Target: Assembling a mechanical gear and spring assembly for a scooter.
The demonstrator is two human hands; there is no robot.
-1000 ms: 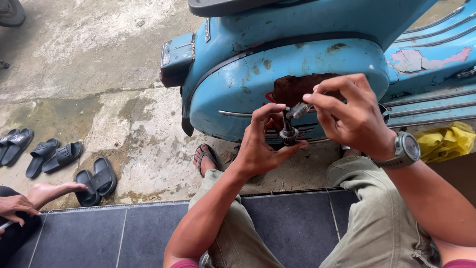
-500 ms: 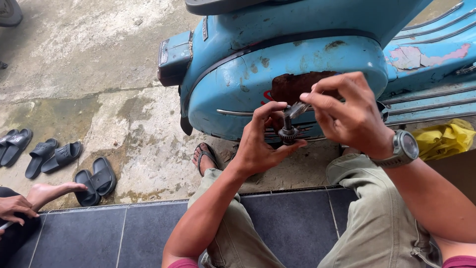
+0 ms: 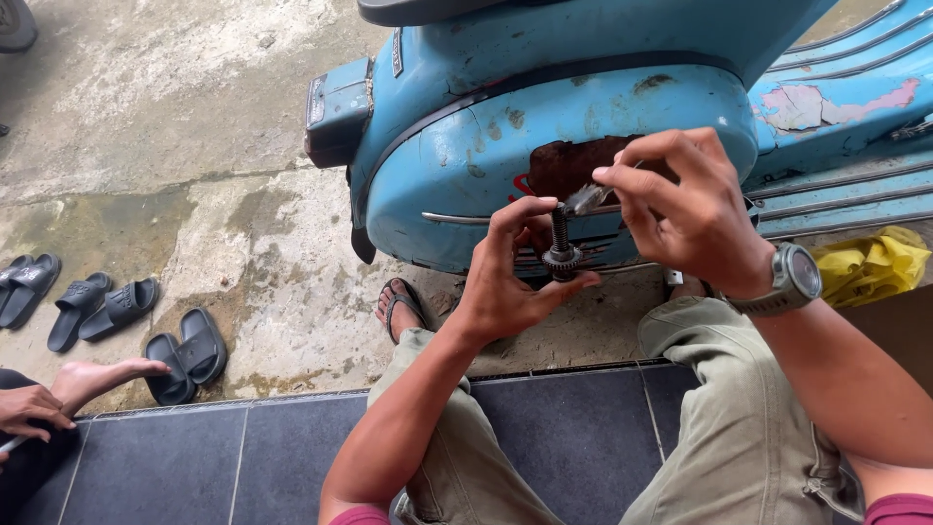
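Observation:
My left hand (image 3: 512,282) grips a small dark metal shaft with a gear at its base (image 3: 561,249), held upright between thumb and fingers. My right hand (image 3: 685,209), a grey watch (image 3: 797,278) on its wrist, pinches a small greyish piece (image 3: 586,199) against the shaft's top end. Both hands hover in front of the side panel of a worn light-blue scooter (image 3: 466,146), which has a rusty brown patch (image 3: 569,165). My knees in khaki trousers are below.
Dark tiled step (image 3: 243,467) under me, stained concrete beyond. Three pairs of black sandals (image 3: 117,316) lie at left. Another person's hand (image 3: 29,408) and bare foot (image 3: 102,379) show at the lower left. A yellow bag (image 3: 870,262) sits at right.
My hands stay on the shaft almost unchanged; my right fingers have shifted slightly at its top. The other person's foot and hand have barely moved.

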